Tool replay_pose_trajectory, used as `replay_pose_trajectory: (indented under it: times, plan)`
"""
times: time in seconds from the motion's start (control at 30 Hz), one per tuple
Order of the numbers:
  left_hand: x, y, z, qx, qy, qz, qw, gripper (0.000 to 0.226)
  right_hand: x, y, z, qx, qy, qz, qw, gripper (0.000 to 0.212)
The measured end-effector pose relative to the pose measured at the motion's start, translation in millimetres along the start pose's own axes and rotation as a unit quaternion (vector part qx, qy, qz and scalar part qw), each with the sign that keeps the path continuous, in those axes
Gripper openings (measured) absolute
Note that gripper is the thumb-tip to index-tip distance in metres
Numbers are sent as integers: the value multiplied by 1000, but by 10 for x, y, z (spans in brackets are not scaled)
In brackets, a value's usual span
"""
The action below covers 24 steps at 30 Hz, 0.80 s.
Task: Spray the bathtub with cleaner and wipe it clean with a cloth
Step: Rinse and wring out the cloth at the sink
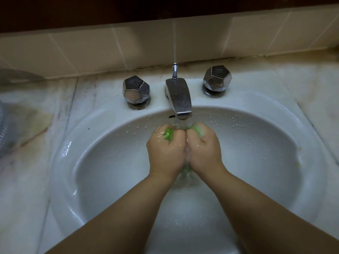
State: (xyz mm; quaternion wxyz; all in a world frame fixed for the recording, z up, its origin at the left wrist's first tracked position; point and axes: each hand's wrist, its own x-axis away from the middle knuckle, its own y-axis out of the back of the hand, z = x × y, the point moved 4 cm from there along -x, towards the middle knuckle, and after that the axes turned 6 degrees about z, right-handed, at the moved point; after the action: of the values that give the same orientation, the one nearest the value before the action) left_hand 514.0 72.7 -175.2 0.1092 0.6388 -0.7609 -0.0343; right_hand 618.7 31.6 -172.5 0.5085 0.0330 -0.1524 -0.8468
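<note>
**Rinsing the green cloth: what could go wrong**

I look down at a white sink (95,162). Both of my hands are in the bowl, side by side and touching. My left hand (166,149) is curled tight round one end of the green cloth (168,133). My right hand (203,147) is curled tight round the other end. A bit of cloth also peeks out below, between my wrists. Neither hand is open.

The cloth sits right under the tap (178,97), and water runs down onto it and over my fingers. Drops dot the back wall of the bowl.

I cannot see the bathtub or the spray bottle from here. So I think this is only a rinse of the cloth.

Here is what worries me. My hands are wet and the cloth is soaked. If I loosen my hold, it could slip and fall into the bowl. I cannot see the drain, so I cannot tell if it could get stuck there.

If I squeeze too fast, water may splash onto the counter (27,162) and the floor.

If I do not wring it well, it will drip as I carry it.

The water is running. One of the two knobs, the left knob (136,89) or the right knob (217,78), must be turned off, or the water will be wasted.
</note>
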Motion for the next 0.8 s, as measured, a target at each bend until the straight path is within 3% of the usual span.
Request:
replay_pose_trajectory:
  times: [0.3, 0.4, 0.6, 0.8]
  plan:
    - [-2, 151, 28, 64, 107, -41, 991, 30, -17, -149, 23, -23, -25, 80, 996, 17]
    - [15, 216, 77, 65, 115, -89, 987, 21, -2, -233, 23, -24, -40, 100, 994, 14]
    - [5, 226, 31, 59, 57, -85, 993, 29, 19, -186, 146, 49, -75, 86, 992, 29]
    - [-32, 109, 92, 53, 109, -58, 991, 36, -27, -104, 160, 82, -125, 55, 987, 29]
